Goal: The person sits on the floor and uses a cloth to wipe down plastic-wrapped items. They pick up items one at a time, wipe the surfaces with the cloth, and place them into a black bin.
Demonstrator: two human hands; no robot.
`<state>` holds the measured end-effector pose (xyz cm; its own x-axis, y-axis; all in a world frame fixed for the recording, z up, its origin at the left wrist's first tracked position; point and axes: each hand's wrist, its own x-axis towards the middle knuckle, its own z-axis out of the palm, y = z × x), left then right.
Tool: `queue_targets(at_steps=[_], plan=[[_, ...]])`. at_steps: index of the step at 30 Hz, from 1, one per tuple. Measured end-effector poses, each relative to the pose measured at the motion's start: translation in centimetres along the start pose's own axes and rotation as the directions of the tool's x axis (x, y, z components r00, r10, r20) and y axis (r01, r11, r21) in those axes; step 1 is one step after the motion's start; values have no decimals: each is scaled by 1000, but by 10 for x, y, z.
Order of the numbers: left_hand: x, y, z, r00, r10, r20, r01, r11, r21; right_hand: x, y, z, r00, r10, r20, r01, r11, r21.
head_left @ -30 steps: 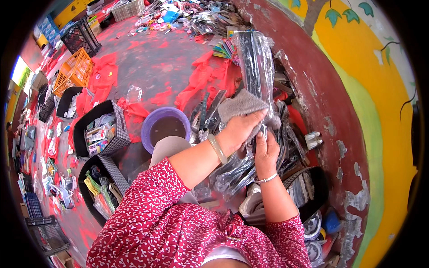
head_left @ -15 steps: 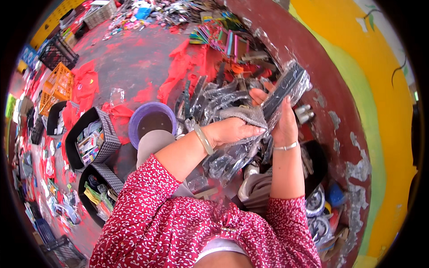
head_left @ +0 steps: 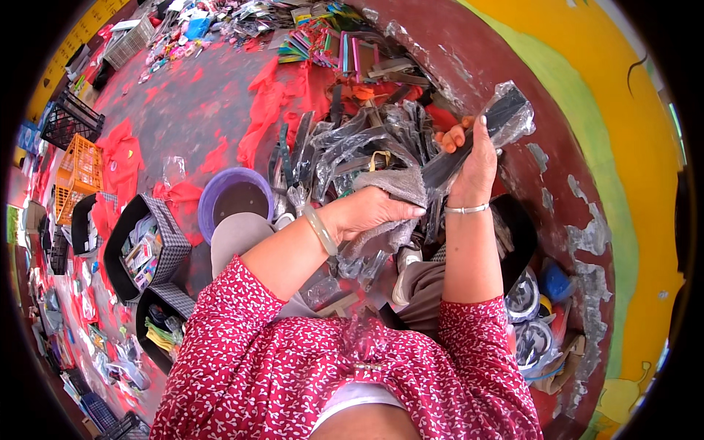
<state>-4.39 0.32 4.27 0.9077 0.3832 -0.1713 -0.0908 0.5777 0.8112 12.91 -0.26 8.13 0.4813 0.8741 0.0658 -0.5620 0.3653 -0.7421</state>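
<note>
My right hand (head_left: 473,163) is wrapped round a long flat black item in clear plastic (head_left: 503,119), which points up toward the wall. What kind of thing the plastic wraps, I cannot make out. A grey cloth (head_left: 392,183) is pinched in my left hand (head_left: 376,213), lying against the lower end of the black item. Under and beyond my hands lies a pile of similar plastic-wrapped dark strips (head_left: 359,150). A purple bucket of murky water (head_left: 208,213) stands left of my left forearm, close to my knee.
Black checked bins (head_left: 172,235) with small packages stand at the left, near an orange crate (head_left: 79,172). A red and yellow wall (head_left: 587,95) curves along the right. Wrapped round items (head_left: 534,341) lie beside my right elbow. Heaped goods (head_left: 220,29) cover the far floor.
The black wrapped item has moved right and tilted further over in my right hand. My left hand, with the cloth, is now nearer the item's lower end. The view has shifted slightly.
</note>
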Motion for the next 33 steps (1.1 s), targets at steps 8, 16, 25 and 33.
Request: queue_targets(at_steps=[8,16,25,33], plan=[[4,-20,-1,875,430,-222,-349,878,328,12,0,-15,971,-17,-237,66,977,201],[6,-5,-6,864,267,-428,-377,905,-196,10,-2,-13,982,131,139,-142,988,67],[2,7,-25,943,-70,-324,-109,858,-502,-2,12,-7,895,249,369,-278,960,27],[-2,5,-32,970,26,-243,-138,880,-455,-2,12,-3,995,67,78,-68,998,12]])
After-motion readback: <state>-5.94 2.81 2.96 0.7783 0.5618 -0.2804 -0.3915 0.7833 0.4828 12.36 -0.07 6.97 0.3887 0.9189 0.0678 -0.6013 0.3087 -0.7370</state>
